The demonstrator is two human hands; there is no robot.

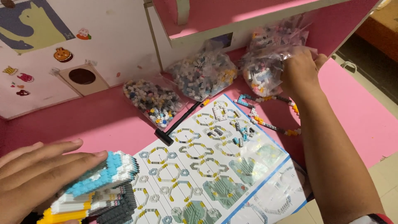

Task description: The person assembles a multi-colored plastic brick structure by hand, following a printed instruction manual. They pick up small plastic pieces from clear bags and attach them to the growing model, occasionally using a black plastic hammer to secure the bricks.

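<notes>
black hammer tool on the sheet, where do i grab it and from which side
Probably the thin handle of the black hammer tool, mid-length, pinched from above. It lies flat and diagonal across the instruction sheet edge, with its head at the lower left and the shaft bare.

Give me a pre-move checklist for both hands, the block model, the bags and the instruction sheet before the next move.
1. Left hand steadies the blue, white and yellow block model: ok, palm and fingers lie on it.
2. Right hand on the clear plastic bag of mixed small bricks at the back: ok, fingers are at the bag.
3. Bag open: cannot tell.
4. Printed instruction sheet flat and readable: ok, though the model covers its lower left corner.
5. Black hammer-shaped tool within reach: ok, lying on the sheet's upper edge.
6. Loose bead-like brick chain clear of the right forearm: not ok, the arm passes over it.
</notes>
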